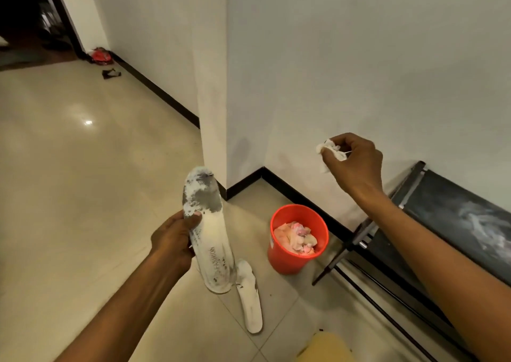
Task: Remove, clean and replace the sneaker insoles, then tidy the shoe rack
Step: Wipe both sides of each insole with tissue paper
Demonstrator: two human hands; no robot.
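Note:
My left hand (172, 240) grips a white insole (211, 240) by its edge, holding it upright; its toe end is worn grey and the word FASHION is printed near the heel. A second white insole (250, 299) lies flat on the tiled floor just right of it. My right hand (354, 162) is raised in front of the wall and pinches a crumpled white tissue (330, 150), up and to the right of an orange bin (297, 240).
The orange bin holds crumpled pink and cream waste. A black metal shoe rack (414, 223) stands against the wall at right. A wall corner juts out at centre. A yellow object (325, 346) sits at the bottom edge. Red and dark items (101, 56) lie far down the hallway.

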